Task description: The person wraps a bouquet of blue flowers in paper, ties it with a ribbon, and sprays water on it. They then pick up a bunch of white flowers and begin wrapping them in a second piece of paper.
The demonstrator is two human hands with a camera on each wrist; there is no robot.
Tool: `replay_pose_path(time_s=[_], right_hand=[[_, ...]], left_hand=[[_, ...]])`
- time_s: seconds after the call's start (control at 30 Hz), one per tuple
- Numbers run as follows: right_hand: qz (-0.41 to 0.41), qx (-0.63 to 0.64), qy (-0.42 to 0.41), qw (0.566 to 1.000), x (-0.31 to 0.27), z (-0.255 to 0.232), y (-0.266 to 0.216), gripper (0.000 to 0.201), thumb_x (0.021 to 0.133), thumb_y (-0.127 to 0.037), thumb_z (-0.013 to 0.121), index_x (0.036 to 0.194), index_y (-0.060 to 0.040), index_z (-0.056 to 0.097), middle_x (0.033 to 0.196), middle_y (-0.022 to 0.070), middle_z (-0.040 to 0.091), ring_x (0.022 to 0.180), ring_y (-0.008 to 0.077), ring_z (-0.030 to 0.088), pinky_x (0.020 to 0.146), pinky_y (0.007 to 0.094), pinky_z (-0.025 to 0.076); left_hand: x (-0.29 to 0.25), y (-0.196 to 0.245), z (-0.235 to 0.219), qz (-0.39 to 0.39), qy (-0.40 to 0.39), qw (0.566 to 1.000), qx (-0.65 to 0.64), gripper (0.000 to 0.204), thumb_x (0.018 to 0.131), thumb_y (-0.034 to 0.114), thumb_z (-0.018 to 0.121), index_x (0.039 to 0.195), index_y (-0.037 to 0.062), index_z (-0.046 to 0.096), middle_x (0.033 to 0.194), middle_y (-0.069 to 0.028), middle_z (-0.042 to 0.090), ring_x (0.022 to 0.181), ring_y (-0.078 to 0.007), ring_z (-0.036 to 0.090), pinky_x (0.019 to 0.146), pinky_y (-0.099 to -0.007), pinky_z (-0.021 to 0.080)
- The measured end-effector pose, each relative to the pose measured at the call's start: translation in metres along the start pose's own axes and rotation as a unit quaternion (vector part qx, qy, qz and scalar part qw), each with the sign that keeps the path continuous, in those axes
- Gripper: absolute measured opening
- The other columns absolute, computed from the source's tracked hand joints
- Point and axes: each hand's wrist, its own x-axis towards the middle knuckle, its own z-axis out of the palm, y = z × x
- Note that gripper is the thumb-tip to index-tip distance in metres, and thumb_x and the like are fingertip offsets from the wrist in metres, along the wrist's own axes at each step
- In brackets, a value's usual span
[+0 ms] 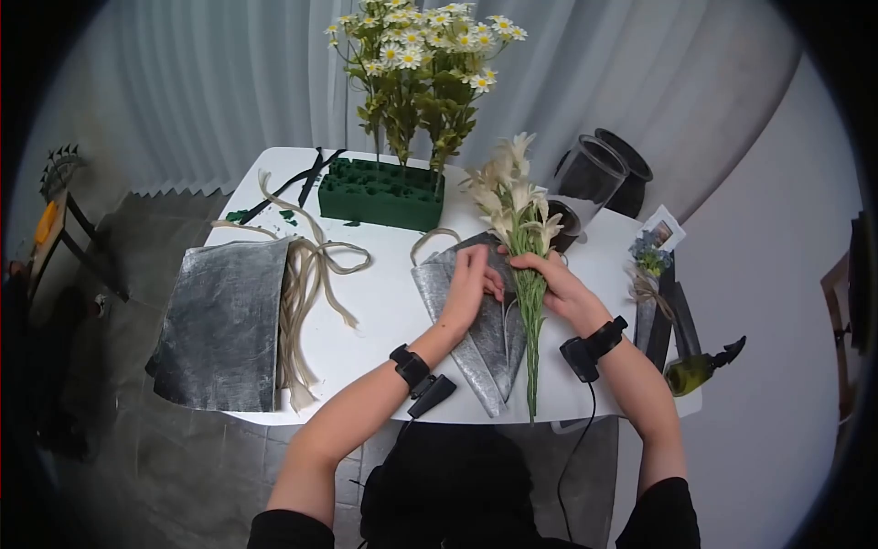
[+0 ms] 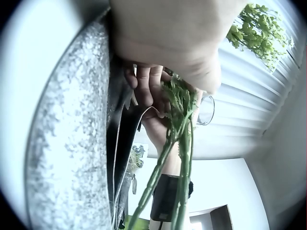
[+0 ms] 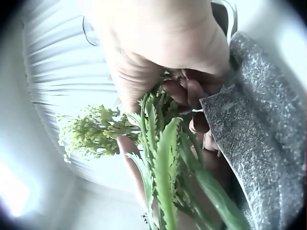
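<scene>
My right hand point(image 1: 562, 285) grips a bunch of cream artificial flowers point(image 1: 517, 197) around its upper green stems point(image 1: 530, 343), which hang toward the table's front edge. In the right wrist view, serrated green leaves point(image 3: 167, 165) show below that hand's curled fingers. My left hand point(image 1: 471, 288) is just left of the stems, over a folded grey wrapping sheet point(image 1: 462, 343) shaped like a cone. Its fingers are loosely bent, and its thumb point(image 3: 130, 160) stands apart beside the leaves. The sheet's speckled silver side point(image 2: 69, 139) fills the left of the left wrist view.
White daisies point(image 1: 412, 59) stand in a green foam block point(image 1: 380, 197) at the back. Another grey sheet point(image 1: 219, 325) and beige cords point(image 1: 297, 320) lie left. A clear vase point(image 1: 593, 174), a small blue posy point(image 1: 649, 256) and a green spray bottle point(image 1: 690, 373) are on the right.
</scene>
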Motion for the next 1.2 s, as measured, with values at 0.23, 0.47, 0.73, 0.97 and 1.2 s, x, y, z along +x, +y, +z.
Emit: replay_pose_path(time_s=[0.23, 0.47, 0.73, 0.97, 1.2], right_hand=[[-0.091, -0.016, 0.009, 0.996, -0.039, 0.000, -0.025, 0.053, 0.085, -0.002, 0.070, 0.135, 0.0025, 0.052, 0.128, 0.0108, 0.064, 0.112, 0.0189, 0.063, 0.099, 0.0313, 0.050], [-0.237, -0.073, -0.005, 0.969, -0.089, 0.015, -0.061, 0.065, 0.080, -0.003, 0.077, 0.138, 0.0015, 0.048, 0.128, 0.0125, 0.062, 0.118, 0.0210, 0.060, 0.104, 0.0350, 0.047], [-0.522, -0.191, 0.094, 0.826, -0.109, 0.013, -0.148, 0.050, 0.080, -0.019, 0.080, 0.121, 0.0001, 0.058, 0.104, 0.0089, 0.067, 0.095, 0.0156, 0.063, 0.084, 0.0306, 0.051], [-0.655, -0.164, 0.235, 0.700, -0.086, -0.032, -0.248, 0.030, 0.082, -0.017, 0.083, 0.100, -0.0004, 0.066, 0.086, 0.0055, 0.069, 0.072, 0.0107, 0.063, 0.064, 0.0256, 0.050], [-0.659, -0.185, 0.325, 0.652, -0.056, -0.064, -0.305, 0.028, 0.081, -0.020, 0.086, 0.094, -0.0049, 0.067, 0.079, 0.0000, 0.065, 0.059, 0.0067, 0.055, 0.051, 0.0222, 0.039]], left_hand=[[0.001, -0.005, -0.003, -0.012, 0.002, 0.999, 0.038, 0.037, 0.110, 0.037, 0.041, 0.119, 0.0024, 0.048, 0.079, -0.0082, 0.060, 0.065, -0.0149, 0.060, 0.067, -0.0269, 0.049], [0.001, -0.011, -0.005, 0.004, -0.043, 0.995, 0.092, 0.032, 0.111, 0.031, 0.042, 0.112, 0.0018, 0.055, 0.077, -0.0046, 0.060, 0.068, -0.0126, 0.059, 0.070, -0.0249, 0.048], [0.000, -0.008, -0.005, -0.003, -0.061, 0.993, 0.102, 0.031, 0.110, 0.029, 0.043, 0.102, 0.0040, 0.058, 0.076, -0.0011, 0.059, 0.068, -0.0096, 0.058, 0.069, -0.0235, 0.045], [-0.001, -0.006, -0.003, -0.003, -0.069, 0.992, 0.102, 0.031, 0.109, 0.028, 0.045, 0.100, 0.0025, 0.059, 0.076, -0.0016, 0.058, 0.068, -0.0107, 0.057, 0.070, -0.0242, 0.046], [-0.002, -0.006, -0.004, -0.003, -0.070, 0.992, 0.100, 0.029, 0.109, 0.027, 0.048, 0.101, 0.0013, 0.059, 0.076, -0.0018, 0.058, 0.068, -0.0109, 0.057, 0.070, -0.0249, 0.047]])
